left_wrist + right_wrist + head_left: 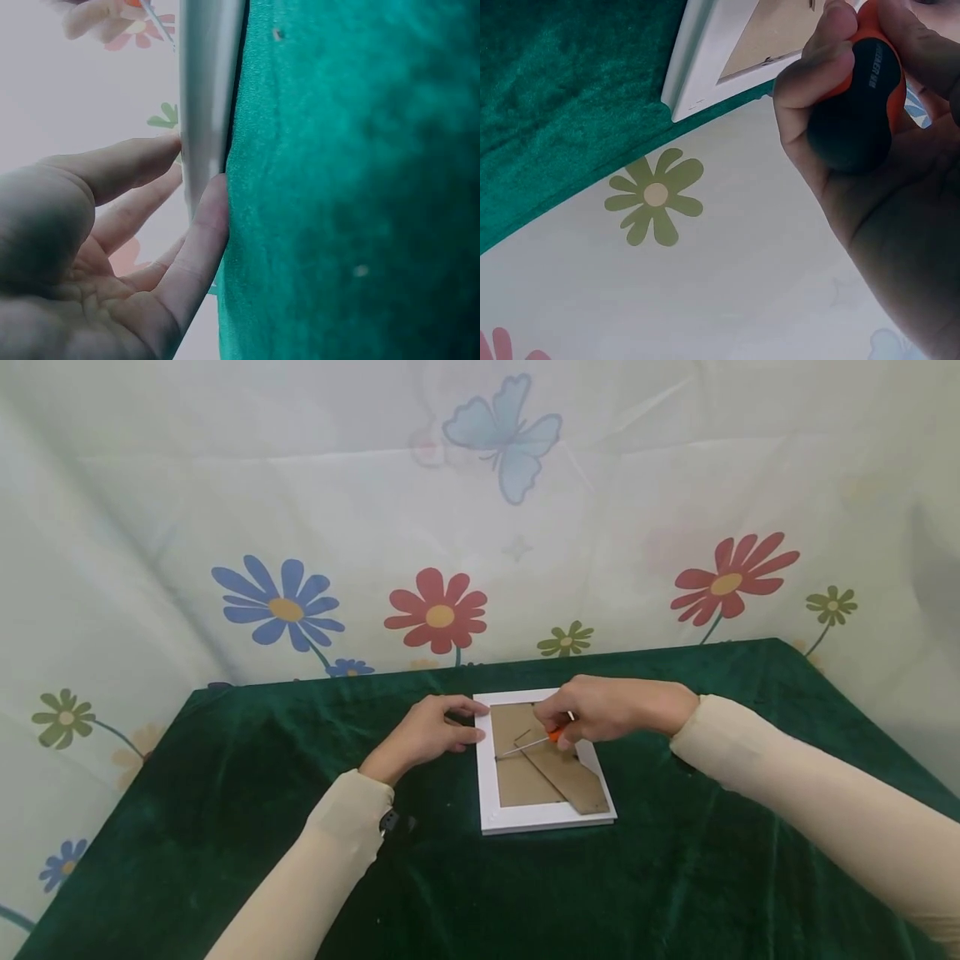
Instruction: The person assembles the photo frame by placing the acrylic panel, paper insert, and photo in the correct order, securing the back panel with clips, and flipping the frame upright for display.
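Observation:
A white picture frame lies back side up, showing a brown backing board with a brown stand flap slanting across it. My left hand grips the frame's left edge between thumb and fingers; in the left wrist view the hand pinches the white edge. My right hand holds a screwdriver by its orange and black handle, seen in the right wrist view as the handle. Its thin shaft points left, the tip at the board's left edge beside a small dark tab.
A dark green velvet cloth covers the table beneath the frame. Behind it hangs a pale backdrop printed with flowers and a blue butterfly.

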`<state>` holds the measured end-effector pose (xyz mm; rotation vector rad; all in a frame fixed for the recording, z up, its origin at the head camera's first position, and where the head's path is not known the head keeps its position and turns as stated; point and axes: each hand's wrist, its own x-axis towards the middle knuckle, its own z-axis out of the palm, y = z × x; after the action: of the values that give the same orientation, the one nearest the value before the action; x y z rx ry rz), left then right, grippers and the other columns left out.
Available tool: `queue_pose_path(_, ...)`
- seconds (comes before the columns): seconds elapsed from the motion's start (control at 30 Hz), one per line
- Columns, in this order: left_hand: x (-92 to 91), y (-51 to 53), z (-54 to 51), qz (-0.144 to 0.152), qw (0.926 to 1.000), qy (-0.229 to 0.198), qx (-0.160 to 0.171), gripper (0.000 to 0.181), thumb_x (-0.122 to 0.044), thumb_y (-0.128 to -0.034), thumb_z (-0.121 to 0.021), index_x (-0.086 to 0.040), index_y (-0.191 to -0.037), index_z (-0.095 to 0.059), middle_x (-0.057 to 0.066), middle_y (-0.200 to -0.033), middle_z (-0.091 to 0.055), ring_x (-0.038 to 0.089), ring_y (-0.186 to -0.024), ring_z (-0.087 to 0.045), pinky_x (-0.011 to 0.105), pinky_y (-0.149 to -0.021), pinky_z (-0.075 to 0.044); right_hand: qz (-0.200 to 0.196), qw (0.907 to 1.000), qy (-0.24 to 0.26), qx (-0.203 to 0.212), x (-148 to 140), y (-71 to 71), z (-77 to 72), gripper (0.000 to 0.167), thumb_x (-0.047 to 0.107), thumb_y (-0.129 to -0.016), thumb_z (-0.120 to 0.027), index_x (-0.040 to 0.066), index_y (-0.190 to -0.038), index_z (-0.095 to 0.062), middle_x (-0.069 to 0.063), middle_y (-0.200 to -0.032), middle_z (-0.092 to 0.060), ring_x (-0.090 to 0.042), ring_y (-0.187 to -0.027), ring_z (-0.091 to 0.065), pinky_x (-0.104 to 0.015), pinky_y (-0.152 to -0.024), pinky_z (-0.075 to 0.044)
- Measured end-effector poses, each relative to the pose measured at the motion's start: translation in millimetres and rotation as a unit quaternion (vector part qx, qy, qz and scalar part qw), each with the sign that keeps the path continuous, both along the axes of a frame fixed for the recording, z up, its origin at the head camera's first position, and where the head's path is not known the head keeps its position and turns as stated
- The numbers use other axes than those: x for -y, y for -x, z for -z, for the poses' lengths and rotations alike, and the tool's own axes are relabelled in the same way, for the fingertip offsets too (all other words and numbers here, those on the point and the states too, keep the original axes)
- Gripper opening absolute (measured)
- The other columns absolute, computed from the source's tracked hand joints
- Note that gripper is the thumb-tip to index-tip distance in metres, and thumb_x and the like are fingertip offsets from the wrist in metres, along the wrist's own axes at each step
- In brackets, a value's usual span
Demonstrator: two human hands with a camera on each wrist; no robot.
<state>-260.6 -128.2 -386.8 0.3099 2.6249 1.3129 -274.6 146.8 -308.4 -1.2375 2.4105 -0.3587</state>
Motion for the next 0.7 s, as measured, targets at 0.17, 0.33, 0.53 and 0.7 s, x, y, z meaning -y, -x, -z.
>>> queue_pose_path(0.17, -1.3, -1.8, -1.3, -0.005, 1.0, 0.002, 0.001, 0.044, -0.016, -0.0957, -0.082, -0.015, -0.138, -0.071, 0.014, -0.135, -0.065, 0.024, -0.098, -0.075, 0.037, -0.089, -0.063, 0.005, 0.9999, 0.013, -0.001, -2.9, -0.1, 3.1, 0.015, 0.006, -0.1, -0.075, 0.015, -0.093, -0.065, 0.005, -0.083, -0.058, -0.014, -0.078, -0.057, -0.031, -0.069, -0.051)
queue_pose_path(0.33, 0.1, -3.0, -0.4, -0.006, 1.0, 0.0, 0.002, 0.044, -0.015, -0.0957, -0.082, -0.015, -0.138, -0.071, 0.014, -0.136, -0.065, 0.024, -0.097, -0.076, 0.038, -0.089, -0.063, 0.011, 0.9996, 0.025, 0.006, -4.6, -0.2, 7.0, 0.012, 0.008, -0.1, -0.076, 0.015, -0.097, -0.066, 0.005, -0.086, -0.06, -0.014, -0.081, -0.058, -0.031, -0.071, -0.052)
queue_pose_path(0.53, -0.3, -2.0, 1.5, -0.004, 1.0, -0.006, 0.0, 0.043, -0.016, -0.0958, -0.082, -0.016, -0.138, -0.071, 0.013, -0.136, -0.065, 0.023, -0.096, -0.076, 0.037, -0.09, -0.063, 0.006, 0.9992, 0.039, 0.0, -3.6, 0.2, 4.0, 0.011, 0.01, -0.099, -0.077, 0.016, -0.098, -0.068, 0.006, -0.085, -0.06, -0.014, -0.079, -0.059, -0.032, -0.069, -0.053)
queue_pose_path(0.7, -0.6, -0.2, 0.8, -0.004, 0.9999, -0.012, -0.001, 0.043, -0.015, -0.0961, -0.081, -0.014, -0.138, -0.071, 0.014, -0.136, -0.065, 0.024, -0.098, -0.075, 0.037, -0.089, -0.063, 0.004, 0.999, 0.039, -0.019, -1.5, 0.0, 0.9, 0.005, 0.013, -0.101, -0.076, 0.015, -0.101, -0.071, 0.006, -0.085, -0.061, -0.013, -0.079, -0.059, -0.031, -0.07, -0.054)
